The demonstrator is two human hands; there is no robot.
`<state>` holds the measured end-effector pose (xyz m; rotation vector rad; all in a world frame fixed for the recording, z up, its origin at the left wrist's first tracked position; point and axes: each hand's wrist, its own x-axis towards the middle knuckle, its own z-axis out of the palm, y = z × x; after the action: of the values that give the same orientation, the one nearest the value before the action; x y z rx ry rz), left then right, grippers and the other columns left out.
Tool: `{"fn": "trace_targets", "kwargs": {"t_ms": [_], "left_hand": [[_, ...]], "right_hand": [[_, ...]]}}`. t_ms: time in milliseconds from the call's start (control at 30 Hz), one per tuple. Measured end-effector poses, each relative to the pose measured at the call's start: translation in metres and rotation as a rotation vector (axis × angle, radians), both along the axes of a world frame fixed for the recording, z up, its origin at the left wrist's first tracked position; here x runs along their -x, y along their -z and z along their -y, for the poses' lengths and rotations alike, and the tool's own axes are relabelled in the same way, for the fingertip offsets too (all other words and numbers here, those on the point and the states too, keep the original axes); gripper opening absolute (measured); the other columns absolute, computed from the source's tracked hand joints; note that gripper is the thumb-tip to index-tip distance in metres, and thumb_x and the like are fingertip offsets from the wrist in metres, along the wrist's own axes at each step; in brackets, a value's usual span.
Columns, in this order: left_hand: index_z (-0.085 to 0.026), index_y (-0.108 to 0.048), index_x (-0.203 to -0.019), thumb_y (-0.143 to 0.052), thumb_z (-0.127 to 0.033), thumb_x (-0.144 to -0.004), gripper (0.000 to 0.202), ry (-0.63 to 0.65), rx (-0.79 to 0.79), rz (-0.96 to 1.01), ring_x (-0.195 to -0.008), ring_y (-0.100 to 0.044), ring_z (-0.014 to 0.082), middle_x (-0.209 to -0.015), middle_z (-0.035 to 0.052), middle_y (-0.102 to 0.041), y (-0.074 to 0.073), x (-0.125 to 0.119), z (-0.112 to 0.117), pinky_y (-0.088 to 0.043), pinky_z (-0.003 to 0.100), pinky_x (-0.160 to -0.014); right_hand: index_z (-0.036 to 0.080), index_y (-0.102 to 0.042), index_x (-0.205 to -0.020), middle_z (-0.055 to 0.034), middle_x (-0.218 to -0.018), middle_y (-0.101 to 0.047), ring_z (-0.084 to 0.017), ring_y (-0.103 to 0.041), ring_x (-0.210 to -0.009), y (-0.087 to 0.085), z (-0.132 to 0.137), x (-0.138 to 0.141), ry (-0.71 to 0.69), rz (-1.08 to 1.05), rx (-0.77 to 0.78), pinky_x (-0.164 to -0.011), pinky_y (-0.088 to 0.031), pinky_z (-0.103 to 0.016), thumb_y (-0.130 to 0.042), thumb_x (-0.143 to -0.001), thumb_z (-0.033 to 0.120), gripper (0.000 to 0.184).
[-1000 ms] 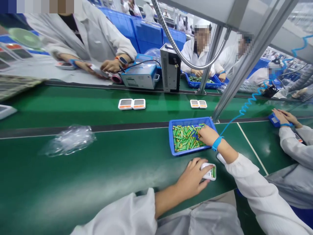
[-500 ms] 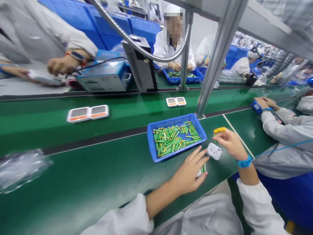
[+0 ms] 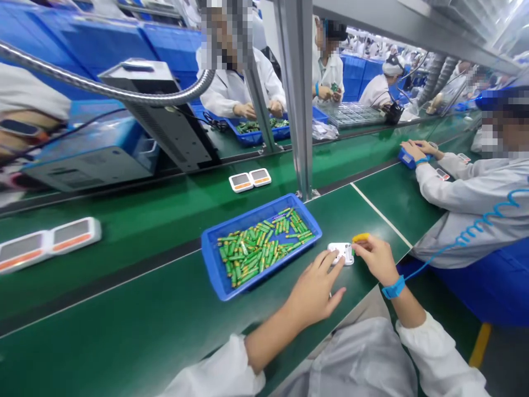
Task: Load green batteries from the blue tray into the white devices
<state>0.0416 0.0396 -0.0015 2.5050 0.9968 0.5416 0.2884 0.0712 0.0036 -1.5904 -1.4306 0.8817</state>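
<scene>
A small white plastic device lies on the green worktop with its battery slots facing up. My left hand rests flat beside it with the fingers spread, and its fingertips touch the device's left side. At the opposite side, my right hand pinches a green battery close to the slots; most of the battery is hidden by the fingers. A yellow finger cot covers one fingertip of that hand. Left of the device stands a blue tray with many loose green batteries.
On the belt beyond lie joined pairs of white-and-orange devices. A metal post rises behind the tray. A blue coiled cord runs from my right wrist strap. Co-workers sit opposite and at the right, one with hands on a blue box.
The view has swung to the right. My right hand has brought the battery down against the white device, and my left fingers have come onto the device's edge.
</scene>
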Motion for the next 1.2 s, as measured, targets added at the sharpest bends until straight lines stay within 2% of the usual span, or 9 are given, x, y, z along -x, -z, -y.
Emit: {"fn": "trace_targets", "kwargs": {"t_ms": [200,300,533,667,767,867,933,1067,1200], "left_hand": [[-0.020,-0.045,-0.167,-0.070,-0.033,-0.100,0.072,-0.003,0.005,0.004,-0.156,-0.043,0.0433,-0.168,0.0207,-0.048,0.000,0.000,-0.001,-0.051,0.062,-0.123],[-0.019,-0.042,-0.168,-0.068,-0.033,-0.101,0.072,-0.001,0.006,-0.010,-0.158,-0.042,0.0435,-0.170,0.0215,-0.046,0.001,0.000,0.001,-0.050,0.062,-0.122],[-0.020,-0.043,-0.167,-0.067,-0.033,-0.101,0.071,0.000,0.037,0.006,-0.159,-0.041,0.0432,-0.170,0.0207,-0.047,0.000,-0.001,0.002,-0.050,0.062,-0.122],[-0.019,-0.044,-0.166,-0.067,-0.033,-0.101,0.071,-0.001,0.026,0.012,-0.159,-0.041,0.0420,-0.169,0.0207,-0.048,-0.005,0.000,0.001,-0.049,0.059,-0.123],[-0.016,-0.042,-0.167,-0.067,-0.034,-0.100,0.073,-0.001,0.023,-0.007,-0.158,-0.042,0.0410,-0.167,0.0216,-0.049,-0.009,-0.001,0.001,-0.050,0.057,-0.122],[-0.016,-0.046,-0.164,-0.069,-0.038,-0.100,0.071,-0.019,0.027,-0.024,-0.156,-0.043,0.0427,-0.164,0.0232,-0.051,-0.012,-0.003,0.001,-0.051,0.058,-0.119],[-0.016,-0.052,-0.160,-0.069,-0.040,-0.101,0.066,-0.032,0.026,-0.033,-0.152,-0.046,0.0438,-0.160,0.0231,-0.054,-0.013,-0.004,0.002,-0.053,0.060,-0.116],[-0.016,-0.058,-0.154,-0.069,-0.043,-0.102,0.059,-0.039,0.023,-0.040,-0.142,-0.055,0.0431,-0.151,0.0214,-0.062,-0.013,-0.003,0.002,-0.055,0.058,-0.113],[-0.015,-0.064,-0.145,-0.070,-0.046,-0.102,0.053,-0.037,0.014,-0.025,-0.140,-0.056,0.0417,-0.148,0.0208,-0.063,-0.011,-0.005,0.002,-0.054,0.056,-0.114]], "right_hand": [[0.022,-0.080,-0.099,-0.0064,-0.092,-0.084,-0.024,-0.081,-0.085,-0.001,0.001,0.010,-0.039,0.190,-0.105,-0.081,-0.064,-0.035,-0.074,-0.098,0.036,0.016],[0.022,-0.079,-0.096,-0.0075,-0.091,-0.080,-0.024,-0.076,-0.083,-0.002,0.008,0.012,-0.095,0.360,-0.197,-0.080,-0.062,-0.036,-0.068,-0.104,0.035,0.019],[0.021,-0.078,-0.126,-0.0154,-0.126,-0.078,-0.030,-0.077,-0.114,0.000,0.045,0.032,-0.119,0.505,-0.294,-0.102,-0.063,-0.046,-0.050,-0.113,0.027,0.031],[0.021,-0.081,-0.118,-0.0146,-0.121,-0.079,-0.029,-0.078,-0.108,-0.010,0.049,0.031,-0.143,0.535,-0.300,-0.097,-0.065,-0.043,-0.049,-0.113,0.028,0.034],[0.023,-0.083,-0.113,-0.0122,-0.113,-0.081,-0.028,-0.078,-0.102,-0.026,0.028,0.023,-0.226,0.538,-0.280,-0.093,-0.064,-0.041,-0.054,-0.111,0.031,0.030],[0.026,-0.081,-0.125,-0.0102,-0.114,-0.081,-0.028,-0.075,-0.108,-0.042,-0.017,0.036,-0.367,0.537,-0.313,-0.099,-0.060,-0.042,-0.059,-0.111,0.030,0.026],[0.025,-0.080,-0.128,-0.0097,-0.114,-0.081,-0.028,-0.073,-0.112,-0.050,-0.052,0.064,-0.522,0.590,-0.349,-0.104,-0.057,-0.043,-0.062,-0.110,0.027,0.025],[0.017,-0.083,-0.108,-0.0120,-0.104,-0.082,-0.028,-0.073,-0.110,-0.061,-0.100,0.147,-0.873,0.892,-0.349,-0.107,-0.053,-0.043,-0.068,-0.105,0.017,0.015],[0.015,-0.081,-0.110,-0.0163,-0.101,-0.083,-0.031,-0.076,-0.105,-0.067,-0.107,0.201,-0.891,1.149,-0.197,-0.094,-0.056,-0.038,-0.061,-0.100,0.003,0.026]]}}
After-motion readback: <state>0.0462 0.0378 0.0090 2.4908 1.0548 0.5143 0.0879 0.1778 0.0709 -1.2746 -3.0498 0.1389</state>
